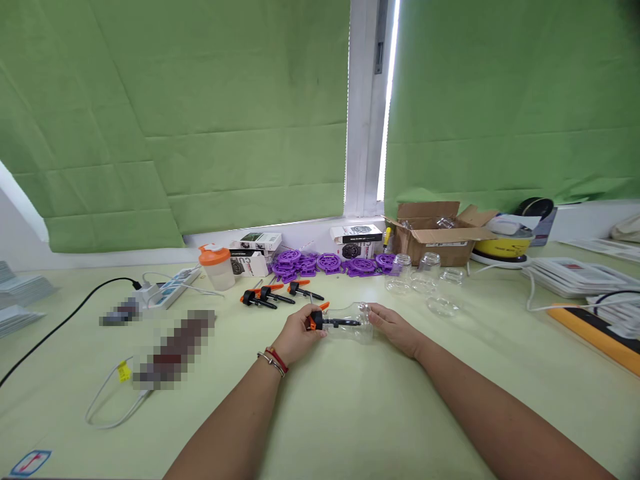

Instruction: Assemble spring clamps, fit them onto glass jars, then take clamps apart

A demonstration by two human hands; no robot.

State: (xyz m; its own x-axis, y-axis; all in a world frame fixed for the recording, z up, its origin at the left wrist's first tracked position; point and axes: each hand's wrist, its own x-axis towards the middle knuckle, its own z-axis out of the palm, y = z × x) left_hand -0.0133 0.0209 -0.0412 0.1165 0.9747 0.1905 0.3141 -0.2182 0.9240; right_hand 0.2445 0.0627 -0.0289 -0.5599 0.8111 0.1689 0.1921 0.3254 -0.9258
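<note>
In front of me a clear plastic bottle (350,315) lies sideways between my hands. My right hand (393,327) grips its base end. At the neck, my left hand (301,333) holds a black spray head (317,320) with an orange trigger, its black stem reaching inside the bottle. Whether the head is threaded onto the neck I cannot tell. Several similar black-and-orange spray heads (270,295) lie on the table just beyond my left hand. Farther right stand and lie several clear bottles (429,267).
Purple plastic wheel-shaped parts (329,263) lie along the wall beside small printed boxes (356,241). An open cardboard box (440,241) stands at the back right. An orange-lidded shaker cup (217,268) and a power strip (175,288) are at left. White cables and stacked papers edge the table.
</note>
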